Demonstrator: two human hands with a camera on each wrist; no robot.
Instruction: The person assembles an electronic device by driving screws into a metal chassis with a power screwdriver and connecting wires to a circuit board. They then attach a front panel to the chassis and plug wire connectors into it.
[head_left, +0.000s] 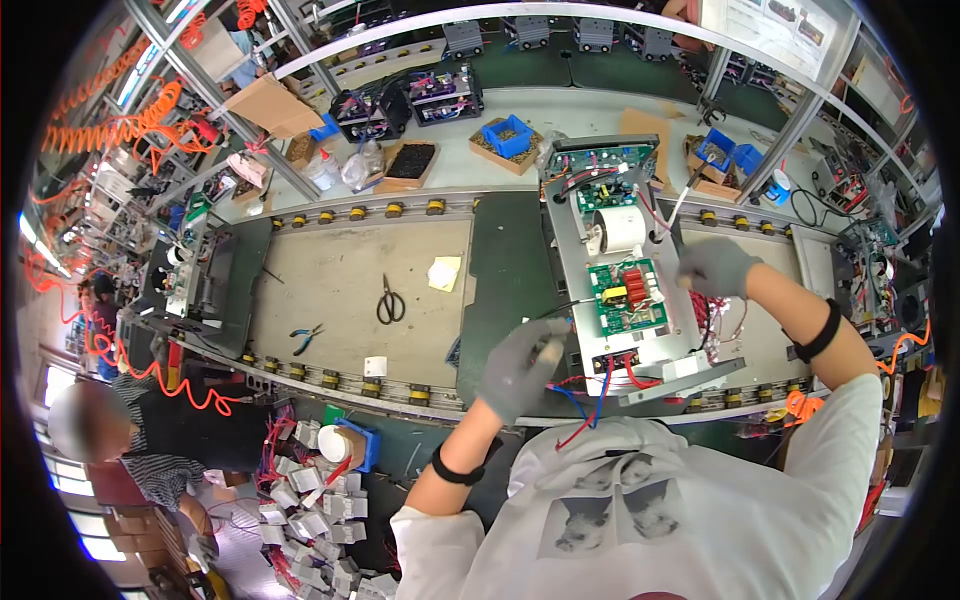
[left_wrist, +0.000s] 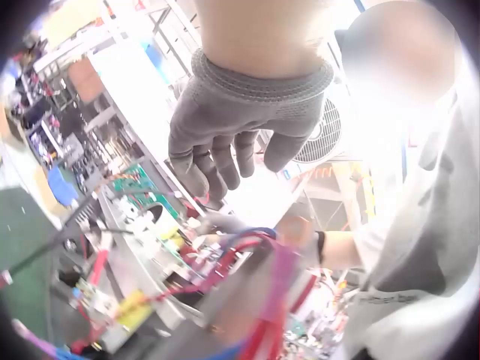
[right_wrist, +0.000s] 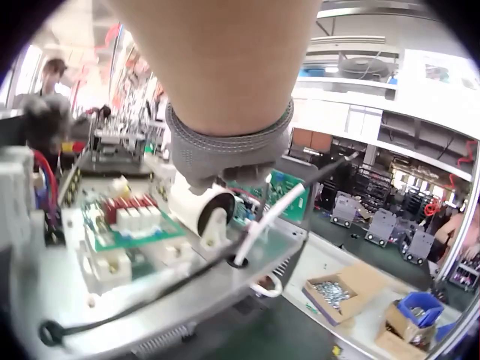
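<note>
A metal chassis (head_left: pixel 680 345) with wiring stands on a dark green board (head_left: pixel 490 290). It carries a green circuit board (head_left: pixel 628 296) with red and yellow parts, and a white cylinder (head_left: pixel 620 229). My grey-gloved left hand (head_left: pixel 515 370) hovers at the chassis's near left corner. In the left wrist view its fingers hang loosely bent, holding nothing, above blurred red and blue wires (left_wrist: pixel 274 277). My gloved right hand (head_left: pixel 718 268) is at the chassis's right side. In the right wrist view a black cable (right_wrist: pixel 176 281) in a white sleeve (right_wrist: pixel 274 214) runs below this hand, whose fingertips are mostly hidden.
Scissors (head_left: pixel 390 302), pliers (head_left: pixel 306 338) and a yellow paper (head_left: pixel 444 273) lie left on the bench. Blue bins (head_left: pixel 508 137) and a tray of black parts (head_left: pixel 410 163) line the back shelf. Another person (head_left: pixel 150 430) is at lower left, near piled grey-white parts (head_left: pixel 315 515).
</note>
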